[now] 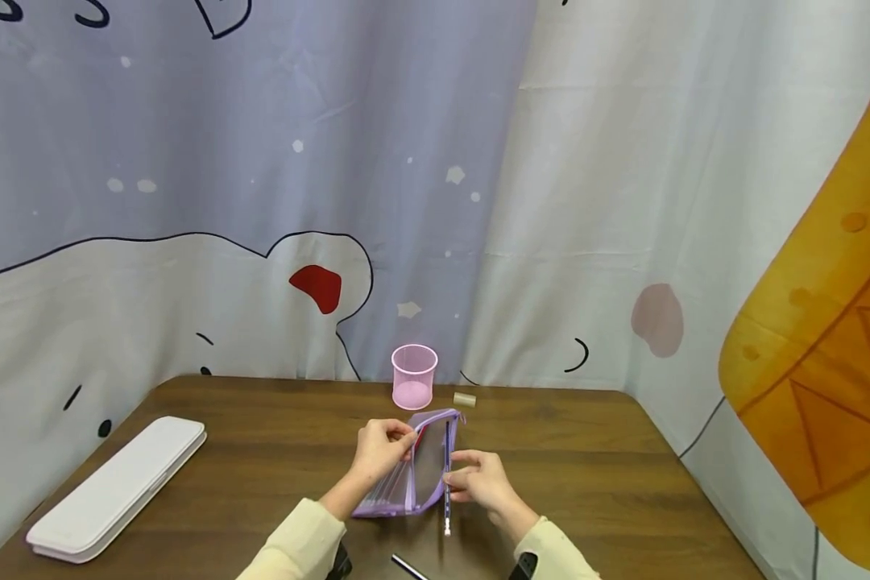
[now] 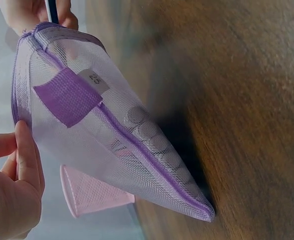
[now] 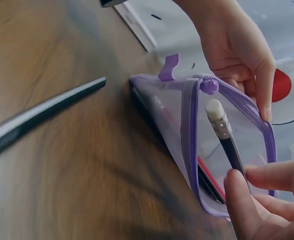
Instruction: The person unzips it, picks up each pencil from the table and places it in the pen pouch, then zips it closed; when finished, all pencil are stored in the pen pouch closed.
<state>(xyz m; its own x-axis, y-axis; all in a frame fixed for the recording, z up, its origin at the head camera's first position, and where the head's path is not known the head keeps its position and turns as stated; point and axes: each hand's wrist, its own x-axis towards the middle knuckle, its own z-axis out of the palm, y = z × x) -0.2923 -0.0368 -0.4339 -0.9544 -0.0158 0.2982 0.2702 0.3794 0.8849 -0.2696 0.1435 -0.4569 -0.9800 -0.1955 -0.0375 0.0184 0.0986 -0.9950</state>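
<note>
In the head view a purple mesh pencil pouch (image 1: 395,493) stands with its zipped mouth spread apart. My left hand (image 1: 381,451) pinches the rim of that mouth between thumb and fingers. With thumb and fingers my right hand (image 1: 482,483) holds a dark pencil (image 1: 447,509) upright along the pouch's right edge. Its white eraser (image 3: 216,110) points toward me in the right wrist view; the far end is hidden. A red pencil (image 3: 210,172) and dark ones lie inside the pouch. Through the mesh, several round grey shapes (image 2: 148,131) show in the left wrist view.
A pink mesh cup (image 1: 414,379) stands at the table's back edge, beside a small beige block (image 1: 465,399). A long white case (image 1: 119,487) lies on the left. Near the front edge is a black-and-white stick-like object (image 1: 409,567). A printed curtain hangs behind the table.
</note>
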